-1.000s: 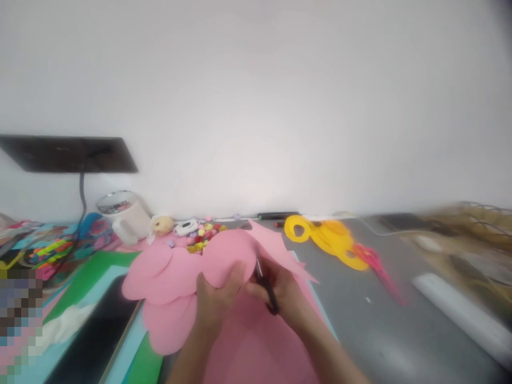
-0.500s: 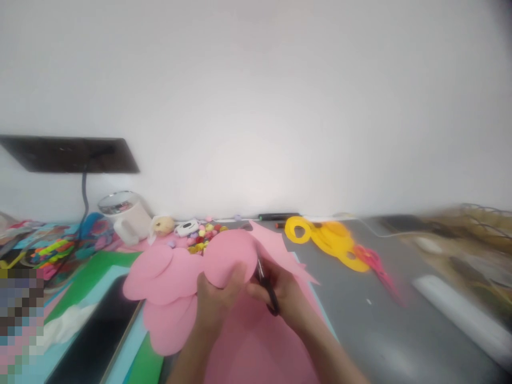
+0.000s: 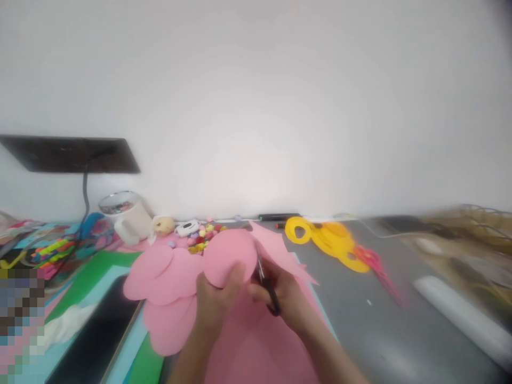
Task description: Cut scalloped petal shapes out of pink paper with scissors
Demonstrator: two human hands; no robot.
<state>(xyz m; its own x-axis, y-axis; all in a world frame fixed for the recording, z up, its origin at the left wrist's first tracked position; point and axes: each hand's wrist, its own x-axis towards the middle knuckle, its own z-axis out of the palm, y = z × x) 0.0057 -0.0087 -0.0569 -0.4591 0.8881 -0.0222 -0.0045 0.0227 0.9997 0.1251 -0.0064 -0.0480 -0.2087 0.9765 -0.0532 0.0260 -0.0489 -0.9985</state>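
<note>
Near the middle of the head view, my left hand [image 3: 219, 296] grips a rounded piece of pink paper [image 3: 229, 253] between thumb and fingers. My right hand [image 3: 282, 290] is closed on black-handled scissors [image 3: 267, 282], whose blades point up along the right edge of that paper. Several cut pink paper rounds [image 3: 176, 274] overlap to the left of my left hand. Larger pink paper [image 3: 256, 341] lies beneath both hands, and a pointed pink scrap [image 3: 274, 240] sits behind the scissors.
Yellow paper cutouts [image 3: 332, 240] and pink scissors [image 3: 378, 266] lie at the right. A white mug [image 3: 132, 221] stands at the back left, with small colourful beads [image 3: 206, 234] right of it. A dark flat panel [image 3: 96, 330] rests on coloured sheets at the left. The wall rises behind.
</note>
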